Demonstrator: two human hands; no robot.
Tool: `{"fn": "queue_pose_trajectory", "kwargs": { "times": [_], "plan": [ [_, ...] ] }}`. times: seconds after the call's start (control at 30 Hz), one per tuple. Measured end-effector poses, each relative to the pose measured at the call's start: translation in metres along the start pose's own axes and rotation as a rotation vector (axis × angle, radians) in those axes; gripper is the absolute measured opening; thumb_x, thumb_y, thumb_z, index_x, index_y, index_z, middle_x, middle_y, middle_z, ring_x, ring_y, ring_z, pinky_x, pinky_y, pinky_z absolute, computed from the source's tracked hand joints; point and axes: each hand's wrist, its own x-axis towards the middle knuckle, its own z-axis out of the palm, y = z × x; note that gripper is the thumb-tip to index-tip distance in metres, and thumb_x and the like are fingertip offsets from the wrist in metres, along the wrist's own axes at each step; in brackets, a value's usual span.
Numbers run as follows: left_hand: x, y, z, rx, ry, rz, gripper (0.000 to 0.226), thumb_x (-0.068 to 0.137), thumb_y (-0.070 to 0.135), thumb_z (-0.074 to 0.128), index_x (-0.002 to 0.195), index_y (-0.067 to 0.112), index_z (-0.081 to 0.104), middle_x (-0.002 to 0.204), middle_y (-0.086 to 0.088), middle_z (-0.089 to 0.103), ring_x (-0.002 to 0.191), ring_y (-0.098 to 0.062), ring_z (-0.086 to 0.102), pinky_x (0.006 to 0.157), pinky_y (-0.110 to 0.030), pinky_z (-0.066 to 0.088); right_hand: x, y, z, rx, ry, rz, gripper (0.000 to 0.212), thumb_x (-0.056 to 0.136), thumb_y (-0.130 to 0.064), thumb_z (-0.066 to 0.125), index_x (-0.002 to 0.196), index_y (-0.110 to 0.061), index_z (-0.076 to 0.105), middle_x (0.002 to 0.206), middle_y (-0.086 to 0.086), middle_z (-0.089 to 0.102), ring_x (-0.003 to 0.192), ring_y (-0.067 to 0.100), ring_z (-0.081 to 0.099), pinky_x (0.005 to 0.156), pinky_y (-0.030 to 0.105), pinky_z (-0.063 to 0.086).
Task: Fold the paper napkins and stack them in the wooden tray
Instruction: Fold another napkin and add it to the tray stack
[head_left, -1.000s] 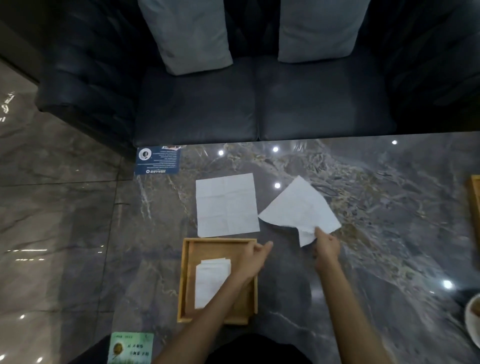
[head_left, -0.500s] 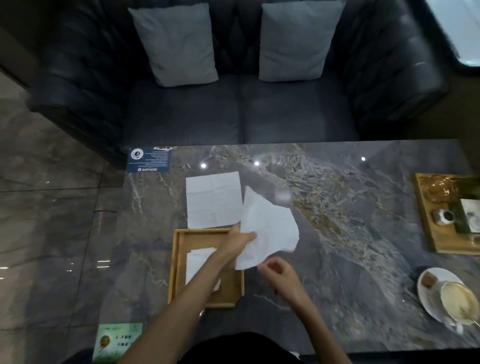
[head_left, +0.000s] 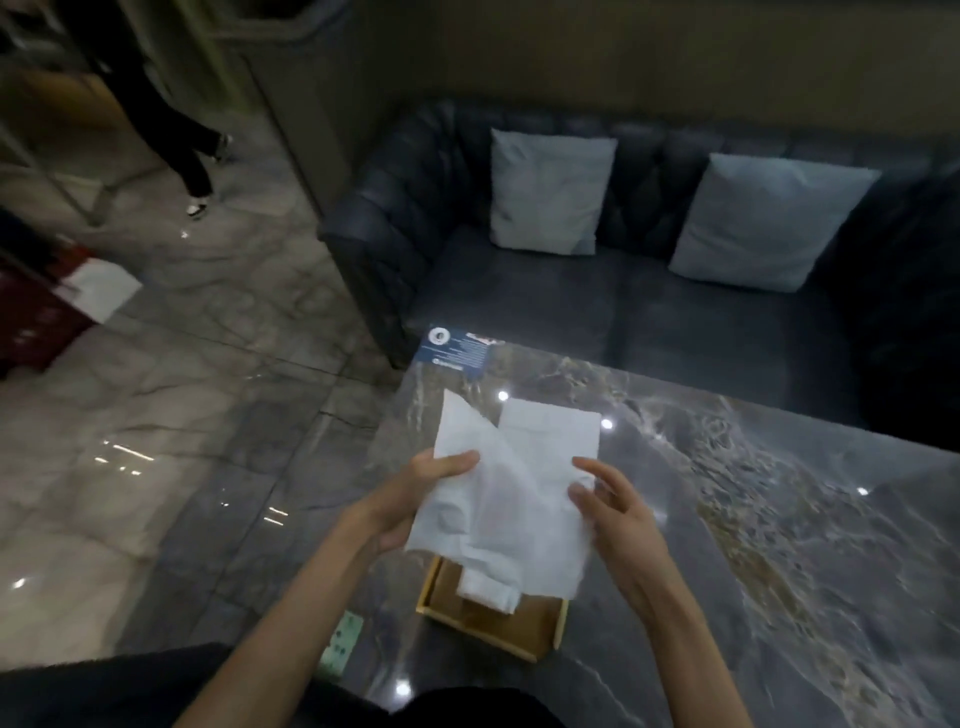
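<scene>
A crumpled napkin (head_left: 498, 509) hangs above the wooden tray (head_left: 498, 629) — the left hand (head_left: 410, 499) grips its left edge, the right hand (head_left: 618, 514) touches its right edge, fingers spread. A second napkin (head_left: 556, 431) lies flat on the table (head_left: 779, 571) beyond.

A dark tufted leather sofa (head_left: 519, 296) with two pale grey square cushions (head_left: 550, 192) stands behind the dark veined marble worktop (head_left: 779, 545). Glossy grey marble floor tiles (head_left: 182, 395) lie left, catching bright reflections. A tan wall (head_left: 623, 52) rises behind.

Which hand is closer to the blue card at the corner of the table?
The left hand. It holds the napkin by the left side, just below the blue card. The right hand is at the paper's right edge, farther off to the right.
</scene>
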Motion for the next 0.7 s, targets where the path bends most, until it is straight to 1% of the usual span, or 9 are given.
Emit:
{"fn": "queue_pose_trajectory", "kwargs": {
  "times": [0.07, 0.13, 0.2, 0.3, 0.43, 0.53, 0.57, 0.63, 0.7],
  "plan": [
    [-0.001, 0.008, -0.009, 0.06, 0.083, 0.088, 0.026, 0.095, 0.02, 0.061, 0.115, 0.005, 0.068, 0.105, -0.014, 0.076, 0.087, -0.026, 0.074, 0.072, -0.036, 0.06, -0.003, -0.014, 0.005, -0.004, 0.048, -0.135, 0.025, 0.09, -0.021, 0.067, 0.114, -0.027, 0.069, 0.111, 0.008, 0.069, 0.102, 0.033, 0.065, 0.09, 0.055, 0.054],
    [-0.001, 0.014, -0.013, 0.103, 0.112, 0.172, 0.032, 0.091, 0.022, 0.065, 0.119, 0.006, 0.068, 0.116, -0.021, 0.072, 0.1, -0.033, 0.068, 0.088, -0.046, 0.056, -0.008, -0.031, 0.007, -0.021, 0.096, -0.27, 0.024, 0.087, -0.026, 0.068, 0.111, -0.028, 0.071, 0.104, -0.003, 0.071, 0.099, 0.025, 0.064, 0.085, 0.047, 0.055],
    [0.002, 0.021, -0.013, 0.107, 0.092, 0.222, 0.034, 0.091, 0.019, 0.064, 0.121, 0.005, 0.068, 0.12, -0.023, 0.07, 0.105, -0.035, 0.066, 0.095, -0.051, 0.051, -0.009, -0.046, 0.007, -0.026, 0.136, -0.338, 0.021, 0.088, -0.022, 0.069, 0.108, -0.026, 0.073, 0.096, -0.009, 0.072, 0.094, 0.017, 0.064, 0.079, 0.037, 0.055],
    [0.007, 0.032, -0.009, 0.115, 0.082, 0.308, 0.026, 0.096, 0.008, 0.057, 0.119, 0.002, 0.068, 0.116, -0.018, 0.072, 0.1, -0.028, 0.069, 0.087, -0.037, 0.056, -0.015, -0.066, 0.004, -0.084, 0.132, -0.399, 0.025, 0.088, -0.02, 0.068, 0.113, -0.018, 0.072, 0.099, -0.002, 0.072, 0.093, 0.019, 0.066, 0.083, 0.043, 0.057],
    [0.013, 0.046, -0.004, 0.125, -0.01, 0.367, 0.032, 0.088, 0.01, 0.066, 0.12, 0.003, 0.067, 0.115, -0.02, 0.073, 0.097, -0.028, 0.071, 0.084, -0.036, 0.058, -0.025, -0.085, -0.01, -0.192, 0.093, -0.41, 0.028, 0.092, -0.007, 0.065, 0.119, -0.016, 0.07, 0.102, -0.014, 0.076, 0.094, 0.011, 0.071, 0.087, 0.038, 0.058],
    [0.01, 0.059, 0.002, 0.118, -0.088, 0.392, 0.034, 0.084, 0.009, 0.071, 0.118, 0.005, 0.067, 0.11, -0.017, 0.075, 0.093, -0.026, 0.074, 0.078, -0.033, 0.061, -0.03, -0.096, -0.022, -0.164, 0.087, -0.434, 0.034, 0.092, 0.002, 0.062, 0.116, -0.02, 0.071, 0.099, 0.005, 0.075, 0.087, 0.02, 0.068, 0.082, 0.039, 0.059],
    [0.008, 0.062, 0.006, 0.116, -0.097, 0.402, 0.03, 0.086, 0.006, 0.065, 0.117, 0.005, 0.068, 0.108, -0.016, 0.076, 0.092, -0.026, 0.074, 0.077, -0.033, 0.062, -0.032, -0.1, -0.024, -0.131, 0.075, -0.448, 0.037, 0.092, 0.005, 0.06, 0.116, -0.021, 0.071, 0.091, 0.009, 0.074, 0.08, 0.019, 0.065, 0.076, 0.031, 0.058],
    [0.005, 0.068, 0.015, 0.135, -0.102, 0.445, 0.026, 0.092, -0.001, 0.055, 0.11, 0.007, 0.072, 0.102, -0.01, 0.078, 0.089, -0.021, 0.075, 0.076, -0.03, 0.061, -0.037, -0.108, -0.027, -0.067, 0.057, -0.49, 0.045, 0.092, 0.01, 0.057, 0.124, -0.021, 0.065, 0.078, -0.003, 0.073, 0.069, 0.006, 0.063, 0.064, 0.017, 0.052],
    [0.003, 0.071, 0.023, 0.194, -0.068, 0.534, 0.033, 0.093, -0.005, 0.053, 0.097, 0.015, 0.08, 0.093, -0.003, 0.079, 0.086, -0.015, 0.074, 0.076, -0.027, 0.06, -0.04, -0.114, -0.03, -0.039, 0.081, -0.577, 0.055, 0.092, 0.01, 0.058, 0.136, -0.023, 0.057, 0.081, -0.002, 0.076, 0.073, 0.005, 0.068, 0.065, 0.017, 0.054]
  ]
}}
